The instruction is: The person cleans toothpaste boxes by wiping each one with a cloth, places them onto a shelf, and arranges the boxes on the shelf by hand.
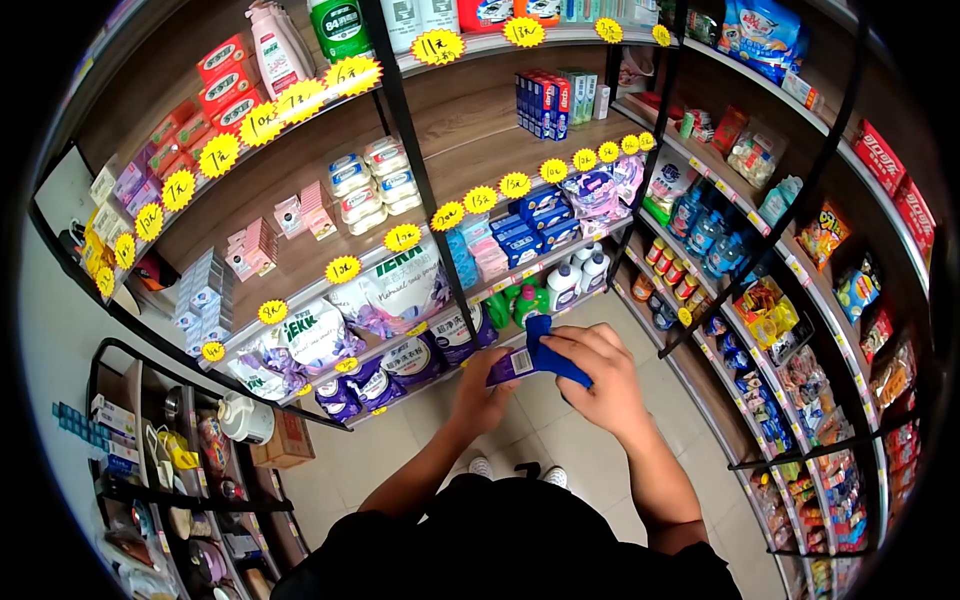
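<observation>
In the head view, my left hand is closed around one end of a small purple box with a white barcode label on its upper face. My right hand grips a folded blue cloth, its fingers bent over the top. The cloth lies against the right end of the box and covers part of it. Both hands are close together in front of my body, above the tiled floor and short of the lower shelf.
A shelf ahead carries toothpaste boxes and yellow price tags. Below stand white bottles and purple detergent bags. Snack shelves curve along the right. At lower left are another rack, a white jug and a cardboard carton.
</observation>
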